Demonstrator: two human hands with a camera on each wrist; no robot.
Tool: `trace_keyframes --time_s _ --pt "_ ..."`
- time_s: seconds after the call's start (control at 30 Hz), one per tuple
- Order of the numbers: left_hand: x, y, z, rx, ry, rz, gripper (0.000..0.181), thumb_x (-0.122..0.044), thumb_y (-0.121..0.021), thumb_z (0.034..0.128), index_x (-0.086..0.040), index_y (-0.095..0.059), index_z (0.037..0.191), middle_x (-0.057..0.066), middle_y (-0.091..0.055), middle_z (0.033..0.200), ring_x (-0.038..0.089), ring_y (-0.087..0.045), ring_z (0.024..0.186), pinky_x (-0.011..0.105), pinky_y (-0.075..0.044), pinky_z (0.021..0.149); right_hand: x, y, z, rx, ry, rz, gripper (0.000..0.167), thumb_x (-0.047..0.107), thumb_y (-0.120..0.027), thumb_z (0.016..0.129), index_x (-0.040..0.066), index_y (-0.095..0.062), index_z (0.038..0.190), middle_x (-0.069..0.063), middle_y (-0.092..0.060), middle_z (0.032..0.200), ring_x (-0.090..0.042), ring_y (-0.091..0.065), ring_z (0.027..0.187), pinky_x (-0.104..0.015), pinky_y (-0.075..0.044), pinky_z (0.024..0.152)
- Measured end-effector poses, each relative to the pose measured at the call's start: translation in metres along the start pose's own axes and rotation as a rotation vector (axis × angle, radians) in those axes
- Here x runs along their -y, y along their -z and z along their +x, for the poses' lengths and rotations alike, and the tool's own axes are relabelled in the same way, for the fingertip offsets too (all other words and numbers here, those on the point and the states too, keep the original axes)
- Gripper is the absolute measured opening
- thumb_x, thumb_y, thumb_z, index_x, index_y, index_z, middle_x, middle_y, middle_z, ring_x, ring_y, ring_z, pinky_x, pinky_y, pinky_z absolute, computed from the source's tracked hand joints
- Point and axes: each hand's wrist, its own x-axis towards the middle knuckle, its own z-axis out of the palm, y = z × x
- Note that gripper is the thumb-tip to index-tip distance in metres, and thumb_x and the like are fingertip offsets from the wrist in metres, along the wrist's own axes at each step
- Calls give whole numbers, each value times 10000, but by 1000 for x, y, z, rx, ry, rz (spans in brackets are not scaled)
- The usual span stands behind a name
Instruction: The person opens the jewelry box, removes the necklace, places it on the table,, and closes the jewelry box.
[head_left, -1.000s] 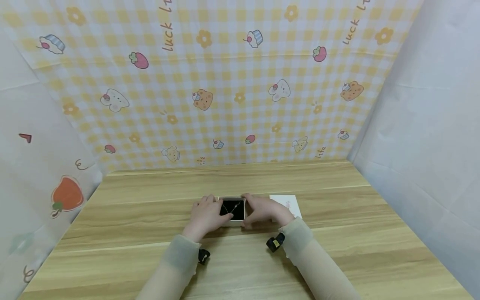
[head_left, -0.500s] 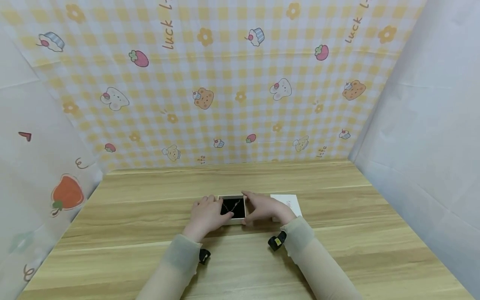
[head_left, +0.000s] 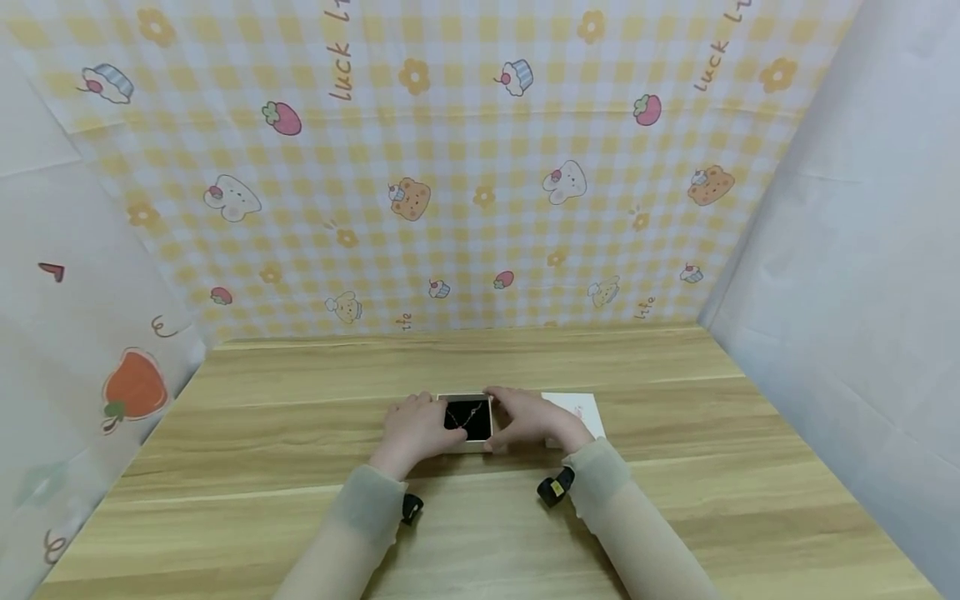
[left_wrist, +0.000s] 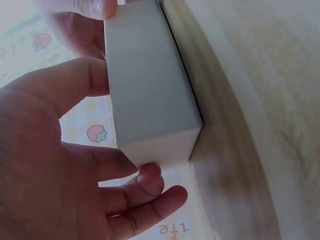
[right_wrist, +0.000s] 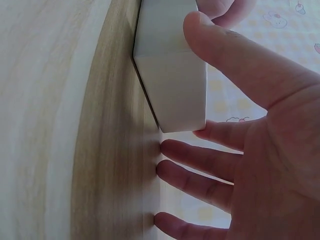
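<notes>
A small white box [head_left: 471, 447] lies uncovered on the table, with a thin chain [head_left: 454, 419] on its black padding [head_left: 481, 428]. My left hand [head_left: 411, 432] grips its left side, the thumb reaching over the front edge. Thumb and index finger of my right hand [head_left: 528, 418] hold the right side at its front and back corners. In the left wrist view the box [left_wrist: 150, 75] shows its plain wall beside the curved fingers of my left hand [left_wrist: 45, 165]. The other fingers of my right hand [right_wrist: 275, 150] are spread beside the box [right_wrist: 175, 90], low by the table.
A flat white lid or card [head_left: 585, 408] with small pink print lies right of the box, partly under my right wrist. The wooden table [head_left: 480, 533] meets a checked cloth [head_left: 465, 233] at the back, with pale cloths at both sides.
The view has shifted slightly. Both hands keep the same hold on the box, and nothing else has visibly moved.
</notes>
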Motion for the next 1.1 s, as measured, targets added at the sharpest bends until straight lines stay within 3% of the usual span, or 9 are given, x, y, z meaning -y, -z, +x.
trace_keyframes --time_s 0.2,0.3,0.7,1.1 --pt "2 -11 1 12 12 -5 662 -514 -675 767 -27 -622 1213 165 -613 1148 339 -551 1020 566 -423 882 -5 -9 -2 13 -9 -9 919 404 -790 783 56 -327 1495 -131 -437 1452 -289 -384 1345 -463 -325 1087" --pt "4 -15 1 7 21 -8 679 -508 -664 785 -19 -594 1251 172 -601 1188 346 -541 1069 585 -412 902 -5 -10 -1 19 -14 -11 921 416 -784 785 57 -324 1497 -132 -433 1455 -295 -377 1348 -473 -323 1086" --pt "3 -8 3 -8 44 30 662 -512 -650 814 -48 -594 1284 177 -569 1281 375 -489 1189 632 -345 974 1 -4 4 11 -4 0 903 407 -780 796 64 -327 1497 -134 -437 1452 -290 -376 1350 -460 -314 1094" --pt "1 -10 7 -2 41 49 734 -547 -642 799 -74 -547 1352 173 -568 1305 382 -487 1205 640 -298 1003 -4 -2 1 -7 -10 -12 904 416 -801 771 77 -356 1481 -120 -488 1396 -285 -433 1292 -466 -345 1063"
